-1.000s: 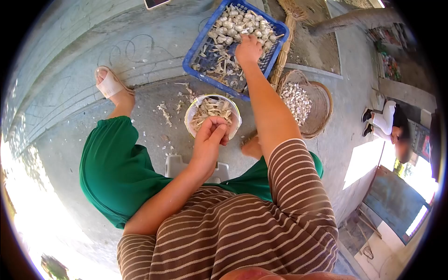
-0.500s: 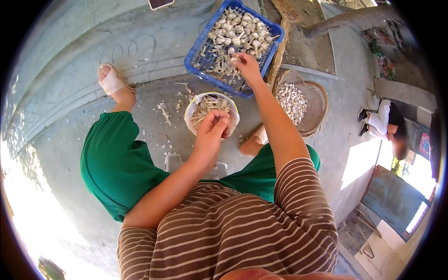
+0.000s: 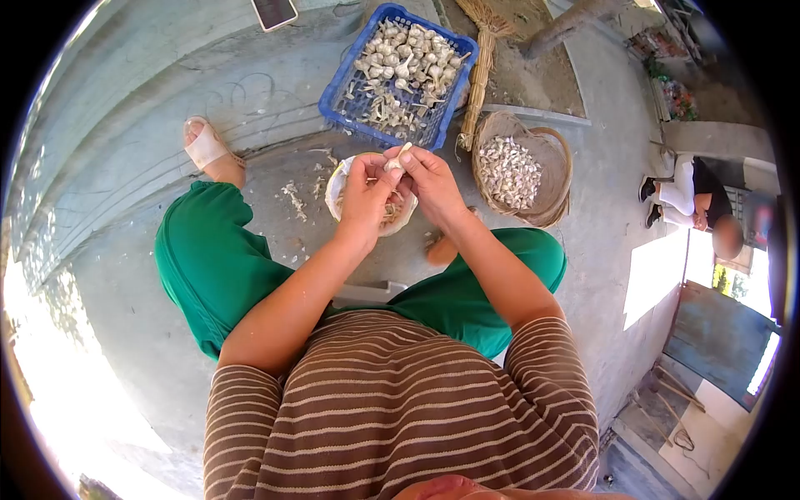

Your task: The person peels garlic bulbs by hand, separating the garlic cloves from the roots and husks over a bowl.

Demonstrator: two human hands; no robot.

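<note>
Between my two hands is a pale garlic bulb (image 3: 395,165), its stem end pointing up and away. My left hand (image 3: 367,193) has its fingers pressed against the bulb from the left. On the other side, my right hand (image 3: 431,183) pinches it between thumb and fingers. Both hands are over a white bowl (image 3: 336,185) holding peelings, partly hidden beneath them. Beyond them stands a blue crate (image 3: 335,87) with whole garlic bulbs (image 3: 408,52) at its far end and loose skins (image 3: 390,114) nearer me.
A wicker basket (image 3: 560,179) with garlic cloves (image 3: 510,173) stands at the right, beside a straw broom (image 3: 478,79). Scraps (image 3: 293,200) lie on the floor. A phone (image 3: 275,12) is on the ledge. Another person (image 3: 685,193) is at the far right.
My right hand has come back from the crate with a garlic bulb and now meets my left hand over the bowl. The view has shifted slightly.
</note>
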